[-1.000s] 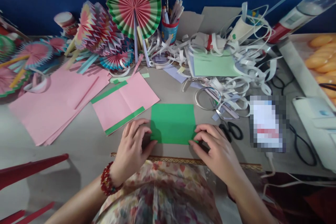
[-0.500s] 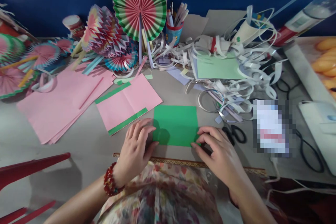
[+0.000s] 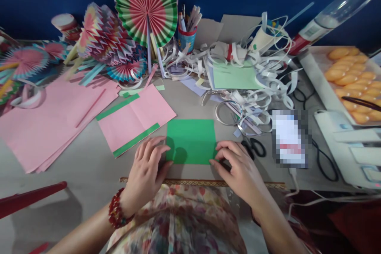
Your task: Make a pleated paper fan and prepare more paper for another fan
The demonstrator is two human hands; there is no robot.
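Note:
A green sheet of paper (image 3: 192,143) lies on the table in front of me, its long side running left to right. My left hand (image 3: 150,160), wearing a red bead bracelet (image 3: 117,209), holds its left edge between curved fingers and thumb. At the opposite edge, my right hand (image 3: 235,162) holds the paper, with the thumb at the near corner. Left of it lies a pink sheet with green strips (image 3: 137,119) along two sides. Black-handled scissors (image 3: 253,147) rest just beyond my right hand.
Pink sheets (image 3: 53,115) spread over the left side. A round pleated paper fan (image 3: 147,10) stands at the back beside a pen cup (image 3: 187,37). Curled white paper strips (image 3: 274,87) heap behind the scissors. Farther right are a blurred-out phone (image 3: 289,139) and a tray (image 3: 312,75) of yellow-orange pieces.
The camera view has turned slightly right, so everything appears shifted left and more of the tray shows. Both hands keep their places at the green paper's edges.

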